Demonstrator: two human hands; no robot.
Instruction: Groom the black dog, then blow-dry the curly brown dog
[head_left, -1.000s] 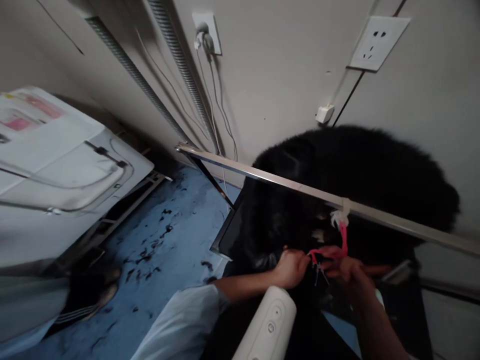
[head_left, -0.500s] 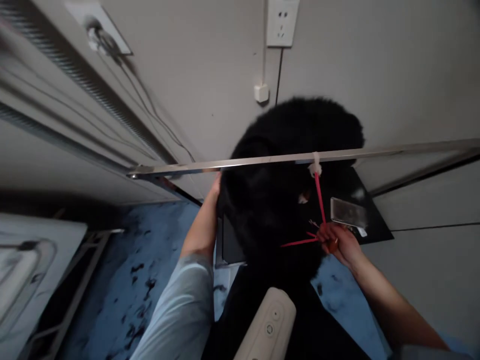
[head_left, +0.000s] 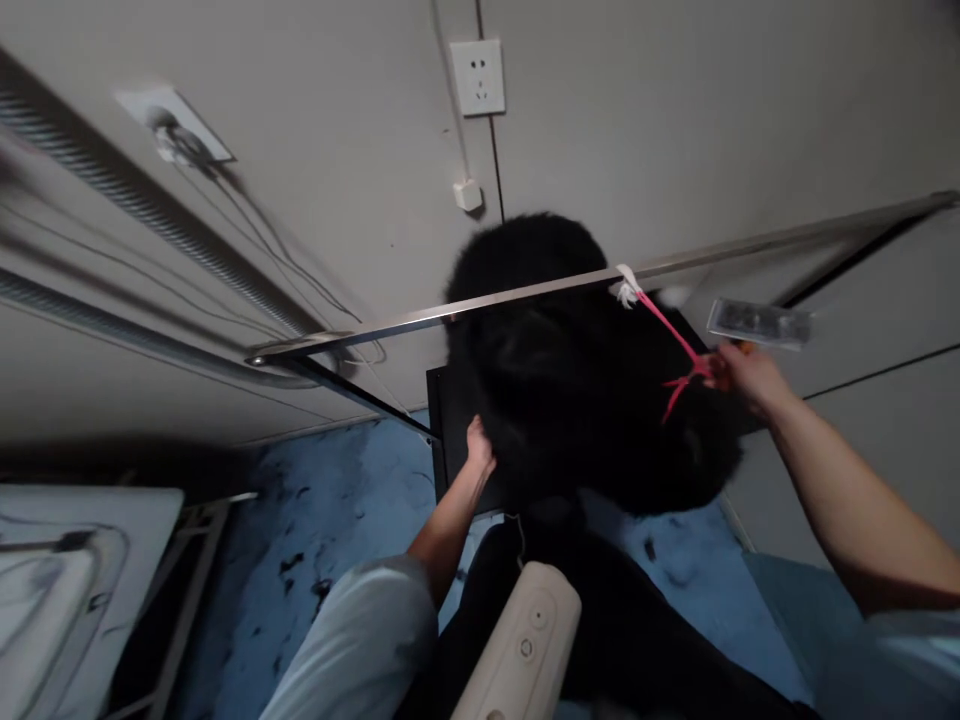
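Observation:
A black, thick-coated animal [head_left: 555, 400] is on a dark table [head_left: 450, 450] against the wall; its dark fur hides which way it faces. My left hand [head_left: 480, 445] is against its left flank, thumb side showing and the other fingers buried in or under the fur. A pink lead [head_left: 671, 330] runs from a white knot [head_left: 627, 287] on the metal bar down to the fingers of my right hand [head_left: 739, 375]. That hand is closed on it, and also on a blurred brush-like tool [head_left: 761, 322] with a wide rectangular head and an orange part.
The metal bar [head_left: 450, 312] crosses over the animal, held by a black post [head_left: 367, 400]. A beige rounded device [head_left: 525, 640] points up at my chest. Wall sockets [head_left: 478, 78], cables and ribbed hoses [head_left: 150, 200] line the wall. Dark tufts lie on the blue floor [head_left: 360, 470].
The animal has shifted, its bulk now reaching lower right. My left hand came from behind it to its near left side. My right hand rose to the right with the lead and tool.

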